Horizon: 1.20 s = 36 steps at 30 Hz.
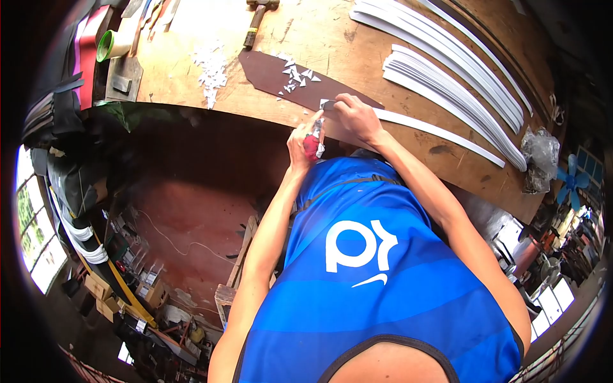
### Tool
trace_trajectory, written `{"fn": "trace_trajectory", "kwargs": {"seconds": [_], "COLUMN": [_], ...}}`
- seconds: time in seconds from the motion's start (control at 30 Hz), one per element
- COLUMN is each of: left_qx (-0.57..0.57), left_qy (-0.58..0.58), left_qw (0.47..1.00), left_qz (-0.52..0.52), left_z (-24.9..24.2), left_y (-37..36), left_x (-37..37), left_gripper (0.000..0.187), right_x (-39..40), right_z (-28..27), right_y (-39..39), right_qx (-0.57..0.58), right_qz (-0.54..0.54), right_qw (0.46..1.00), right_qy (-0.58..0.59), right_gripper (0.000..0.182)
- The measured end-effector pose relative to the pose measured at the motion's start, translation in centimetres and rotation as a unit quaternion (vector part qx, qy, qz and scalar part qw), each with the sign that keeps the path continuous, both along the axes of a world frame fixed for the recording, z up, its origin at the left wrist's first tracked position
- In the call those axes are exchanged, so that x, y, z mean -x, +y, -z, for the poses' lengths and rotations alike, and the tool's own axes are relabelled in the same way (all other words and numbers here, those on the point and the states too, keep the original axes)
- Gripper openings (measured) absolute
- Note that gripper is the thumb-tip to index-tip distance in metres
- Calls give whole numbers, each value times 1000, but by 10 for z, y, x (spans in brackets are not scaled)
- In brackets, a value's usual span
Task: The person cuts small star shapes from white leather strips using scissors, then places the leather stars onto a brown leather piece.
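At brown board [271, 71], arms [424, 173] forward, fingers [347, 100] adjacent

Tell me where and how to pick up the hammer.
Take the hammer by its handle, best near the free end, coming from the wearer's side of the table and closing over it from above. The long, slim handle points toward the wearer, while the head lies at the far end, so this side should give the easiest reach.
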<state>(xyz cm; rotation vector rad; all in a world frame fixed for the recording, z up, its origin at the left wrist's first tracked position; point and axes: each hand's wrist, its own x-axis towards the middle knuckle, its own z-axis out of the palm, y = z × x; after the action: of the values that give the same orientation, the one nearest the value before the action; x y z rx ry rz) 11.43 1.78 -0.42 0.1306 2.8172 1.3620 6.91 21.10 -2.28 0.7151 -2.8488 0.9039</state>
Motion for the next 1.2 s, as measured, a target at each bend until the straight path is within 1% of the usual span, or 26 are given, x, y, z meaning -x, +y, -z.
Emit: {"fn": "trace_trajectory", "kwargs": {"seconds": [0.07,0.13,0.27,0.43,0.5,0.53,0.6,0.67,0.73,0.8,0.87,0.93,0.97,1.03,1.07,1.13,1.17,1.2], "left_qx": [7,13,-4,-25,-31,-32,-15,-18,-43,-34,-24,-38,-38,-59,-60,-153,-195,-149], "left_qy": [-7,-14,-3,1,-25,-25,-15,-11,19,10,3,-25,-25,12,11,-125,-52,-126], "left_qw": [1000,1000,1000,1000,999,999,999,999,998,998,998,997,997,996,995,979,978,980], "left_qz": [3,7,5,11,16,16,27,34,39,47,57,62,67,69,75,52,52,46], "left_z": [2,2,5,8,6,3,-1,0,1,1,1,-2,-1,5,8,12,16,-10], "left_y": [-2,-3,-3,-6,-8,-9,-9,-11,-12,-13,-15,-18,-19,-21,-23,-31,-34,-39], "left_x": [-2,-2,-2,-1,-1,0,2,3,5,6,7,8,8,10,11,14,20,28], "left_gripper": [43,44,44,47,50,50,32,33,35,36,36,36,36,34,34,31,30,28], "right_x": [-2,-2,-2,-2,-3,-3,-3,-2,-2,-3,-4,-3,-2,-2,-3,-5,-5,-6], "right_z": [-2,-7,-2,0,0,0,0,-1,-12,-13,-3,-1,0,-2,-2,-2,-2,-1], "right_y": [7,13,14,14,13,13,13,14,8,1,-6,-11,-12,-16,-19,-23,-24,-24], "right_qx": [-10,-43,-50,-60,-60,-61,-64,-86,-87,-87,-97,-84,-80,-76,-72,-69,-64,-59], "right_qz": [11,10,1,5,7,6,6,-14,-14,-13,-15,0,13,32,44,63,66,69], "right_qw": [1000,999,999,998,998,998,998,996,996,996,995,996,997,997,996,996,996,996], "right_qy": [-6,10,-9,7,12,9,6,18,23,28,-29,-22,-16,-11,-4,0,6,13], "right_gripper": [16,18,20,23,24,22,20,14,12,11,14,15,14,12,9,10,12,16]}}
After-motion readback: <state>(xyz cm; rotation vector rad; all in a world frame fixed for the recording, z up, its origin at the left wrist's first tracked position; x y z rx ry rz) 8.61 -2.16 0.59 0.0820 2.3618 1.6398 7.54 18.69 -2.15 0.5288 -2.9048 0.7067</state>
